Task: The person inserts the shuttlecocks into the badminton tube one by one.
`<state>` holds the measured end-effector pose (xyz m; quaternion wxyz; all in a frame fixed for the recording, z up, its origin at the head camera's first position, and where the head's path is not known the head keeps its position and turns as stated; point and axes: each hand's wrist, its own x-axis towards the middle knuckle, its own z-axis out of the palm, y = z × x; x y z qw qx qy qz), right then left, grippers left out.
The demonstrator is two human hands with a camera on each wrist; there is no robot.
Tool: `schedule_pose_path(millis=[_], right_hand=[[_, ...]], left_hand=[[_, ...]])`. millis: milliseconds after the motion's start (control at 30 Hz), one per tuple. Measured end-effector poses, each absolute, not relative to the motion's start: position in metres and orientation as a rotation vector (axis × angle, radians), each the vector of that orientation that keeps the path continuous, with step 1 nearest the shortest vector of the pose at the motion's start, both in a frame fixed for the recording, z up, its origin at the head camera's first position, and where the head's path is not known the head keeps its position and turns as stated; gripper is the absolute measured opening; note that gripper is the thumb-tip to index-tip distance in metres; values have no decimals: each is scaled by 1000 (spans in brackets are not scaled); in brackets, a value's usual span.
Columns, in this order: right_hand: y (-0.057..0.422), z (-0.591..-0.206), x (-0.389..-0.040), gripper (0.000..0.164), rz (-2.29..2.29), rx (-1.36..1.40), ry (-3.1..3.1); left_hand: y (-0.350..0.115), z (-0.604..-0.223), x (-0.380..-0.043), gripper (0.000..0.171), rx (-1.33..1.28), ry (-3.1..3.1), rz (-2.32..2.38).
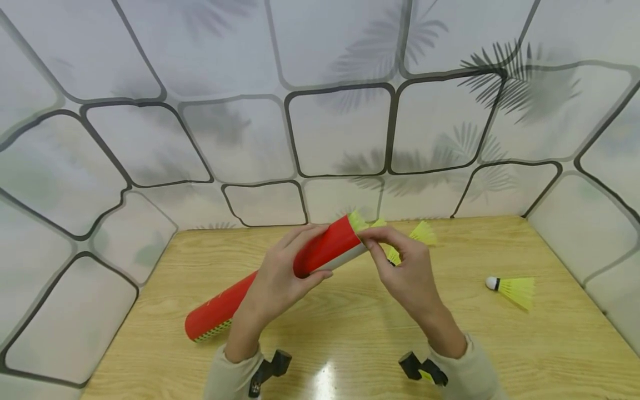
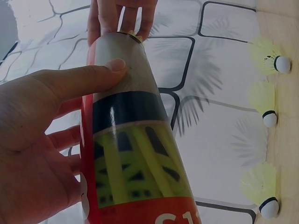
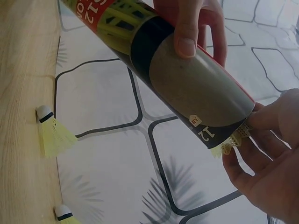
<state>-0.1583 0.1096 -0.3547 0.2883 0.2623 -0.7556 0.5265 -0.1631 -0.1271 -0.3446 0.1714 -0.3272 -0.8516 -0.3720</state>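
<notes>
Tilted above the table, a red cylindrical shuttlecock tube (image 1: 220,306) is gripped near its upper end by my left hand (image 1: 280,283), the thumb lying along its grey side panel. A yellow shuttlecock (image 3: 227,145) pokes its skirt out of the tube's open mouth; its base is hidden inside. My right hand (image 1: 407,272) is at that mouth, thumb and fingers pinching the edge of the skirt beside the rim. In the left wrist view, the right fingers (image 2: 108,21) reach over the far end of the tube (image 2: 124,79).
A yellow shuttlecock with a white base (image 1: 515,290) lies on the wooden table (image 1: 340,333) at the right. More shuttlecocks, such as one farther back (image 1: 424,232), lie behind my right hand. A patterned backdrop (image 1: 340,130) rises along the table's back edge and sides.
</notes>
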Motion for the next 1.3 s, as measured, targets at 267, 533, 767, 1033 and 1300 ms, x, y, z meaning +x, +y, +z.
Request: schedule_pose_path(millis=[267, 533, 767, 1033, 1300], right_hand=[[112, -353, -156, 24, 1588, 793, -2021], [113, -355, -158, 25, 1597, 841, -2062], [113, -355, -159, 25, 1565, 865, -2078], [112, -356, -160, 25, 1585, 875, -2118], [114, -355, -164, 33, 1670, 857, -1988]], left_hand=[[-128, -344, -162, 73, -921, -2434, -1070], [-130, -343, -161, 72, -909, -2423, -1070], [-130, -342, -161, 73, -911, -2417, -1061], [-132, -341, -161, 74, -900, -2425, -1059], [-137, -341, -164, 72, -890, -2430, -1071]])
